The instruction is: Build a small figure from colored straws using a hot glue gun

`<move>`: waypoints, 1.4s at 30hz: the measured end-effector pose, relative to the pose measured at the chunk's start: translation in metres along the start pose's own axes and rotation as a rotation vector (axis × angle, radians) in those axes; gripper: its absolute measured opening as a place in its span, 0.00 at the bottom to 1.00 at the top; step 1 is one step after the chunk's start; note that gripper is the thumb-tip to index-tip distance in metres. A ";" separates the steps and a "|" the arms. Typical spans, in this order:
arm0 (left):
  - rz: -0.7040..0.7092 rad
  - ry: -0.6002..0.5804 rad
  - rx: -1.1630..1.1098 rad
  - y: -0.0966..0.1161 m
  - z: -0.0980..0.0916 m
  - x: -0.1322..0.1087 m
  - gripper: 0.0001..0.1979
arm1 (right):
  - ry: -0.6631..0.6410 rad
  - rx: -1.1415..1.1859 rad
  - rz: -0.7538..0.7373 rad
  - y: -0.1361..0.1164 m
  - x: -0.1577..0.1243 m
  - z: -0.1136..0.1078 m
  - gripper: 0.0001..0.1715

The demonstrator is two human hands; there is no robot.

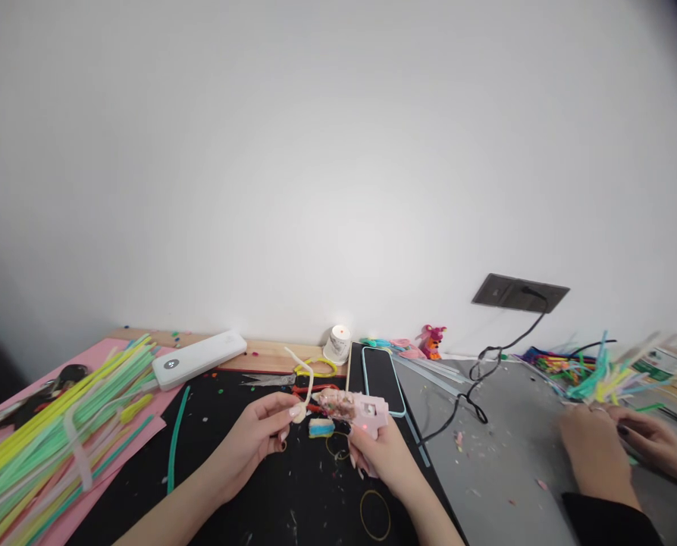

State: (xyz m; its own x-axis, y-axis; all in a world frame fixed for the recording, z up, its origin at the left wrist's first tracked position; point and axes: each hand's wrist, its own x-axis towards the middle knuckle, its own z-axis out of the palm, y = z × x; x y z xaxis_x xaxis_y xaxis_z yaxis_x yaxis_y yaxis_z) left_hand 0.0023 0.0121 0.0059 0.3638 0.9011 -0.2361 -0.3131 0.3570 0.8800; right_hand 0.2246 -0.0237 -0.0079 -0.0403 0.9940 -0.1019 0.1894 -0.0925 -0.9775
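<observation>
My left hand [261,428] pinches a cream pipe cleaner [309,377] by its thick, rounded lower end, while its thin stem bends up and leftward. In my right hand [388,453] is a pale pink hot glue gun [371,410]. Its nozzle side points left at the pipe cleaner; whether they touch I cannot tell. Brownish, crusted-looking material covers the gun's front. Just below the nozzle lies a small blue, white and yellow piece [321,428]. Behind my hands are scissors [270,379] and a yellow-handled tool [318,367]. My right fingers partly hide the gun's grip.
Bundled pipe cleaners [76,432] and a white power bank [200,359] lie left. A phone [382,379], paper cup [336,346] and pink figurine [432,341] stand behind. A black cable [477,371] runs from the wall socket [517,293]. At right, another person's hands [593,447] work near pipe cleaners.
</observation>
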 end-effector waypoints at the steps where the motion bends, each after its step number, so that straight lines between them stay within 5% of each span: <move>1: 0.000 -0.003 -0.001 0.000 0.000 0.000 0.14 | -0.003 0.000 -0.001 0.001 0.000 0.000 0.12; 23: 0.007 -0.046 0.047 0.000 0.000 0.000 0.12 | 0.028 -0.008 -0.023 -0.003 0.001 -0.001 0.11; 32: -0.002 -0.054 0.064 0.001 0.003 -0.002 0.13 | 0.042 0.049 -0.114 -0.004 0.000 0.000 0.21; 42: 0.008 -0.082 0.052 0.001 0.002 -0.001 0.11 | 0.295 0.009 -0.220 -0.012 0.001 -0.011 0.25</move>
State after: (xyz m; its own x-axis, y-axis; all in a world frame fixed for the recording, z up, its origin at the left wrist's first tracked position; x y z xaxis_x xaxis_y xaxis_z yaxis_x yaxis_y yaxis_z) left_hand 0.0030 0.0110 0.0080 0.4333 0.8796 -0.1965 -0.2713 0.3352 0.9022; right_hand 0.2333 -0.0207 0.0055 0.2057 0.9642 0.1674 0.1991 0.1262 -0.9718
